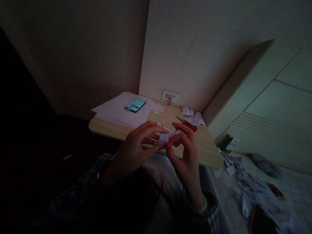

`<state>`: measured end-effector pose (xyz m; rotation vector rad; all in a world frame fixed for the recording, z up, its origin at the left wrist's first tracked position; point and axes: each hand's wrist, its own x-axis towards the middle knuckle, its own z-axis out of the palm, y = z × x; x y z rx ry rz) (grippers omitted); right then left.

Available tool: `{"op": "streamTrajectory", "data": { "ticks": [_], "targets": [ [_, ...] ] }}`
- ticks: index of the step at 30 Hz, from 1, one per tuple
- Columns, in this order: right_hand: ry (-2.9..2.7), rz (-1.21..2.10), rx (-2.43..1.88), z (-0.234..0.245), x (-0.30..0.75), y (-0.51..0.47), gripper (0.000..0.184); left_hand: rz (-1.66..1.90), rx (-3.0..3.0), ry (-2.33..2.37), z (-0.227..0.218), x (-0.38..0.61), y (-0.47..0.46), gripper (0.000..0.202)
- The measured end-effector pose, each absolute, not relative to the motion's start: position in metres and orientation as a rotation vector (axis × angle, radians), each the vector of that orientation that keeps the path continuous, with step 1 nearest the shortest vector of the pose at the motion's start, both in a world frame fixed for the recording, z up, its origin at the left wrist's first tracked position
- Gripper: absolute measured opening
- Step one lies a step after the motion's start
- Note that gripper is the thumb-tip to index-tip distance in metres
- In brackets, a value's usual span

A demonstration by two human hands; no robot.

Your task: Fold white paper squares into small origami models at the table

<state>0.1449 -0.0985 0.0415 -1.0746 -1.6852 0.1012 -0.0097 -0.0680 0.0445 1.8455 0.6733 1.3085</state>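
Note:
A small folded white paper piece (pixel 163 137) with pointed corners is held up between both hands, in front of the table's near edge. My left hand (pixel 136 146) pinches its left side between thumb and fingers. From the right, my right hand (pixel 186 149) grips the other side with thumb and fingertips. The fingers cover part of the folds. Just beyond my right hand lie scissors (pixel 190 126) with red handles, their blades pointing away to the left. Several folded paper pieces (pixel 191 113) sit behind the scissors.
White paper sheets (pixel 112 110) cover the left of the small wooden table (pixel 207 149), with a lit phone (pixel 137 105) on top. A wall socket (pixel 170 96) holds a plug. On the bed (pixel 287 162) at right lie many folded papers (pixel 248 178) and a dark grey item (pixel 264 165).

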Motion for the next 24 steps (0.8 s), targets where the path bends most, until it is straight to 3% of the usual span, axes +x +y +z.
{"op": "streamTrajectory", "data": {
  "ticks": [24],
  "targets": [
    [-1.706,0.180,-1.134,0.0411,0.1458,-0.0998,0.007,1.344,1.884,0.701,0.0427,-0.0084,-0.0694,0.033]
  ]
}}
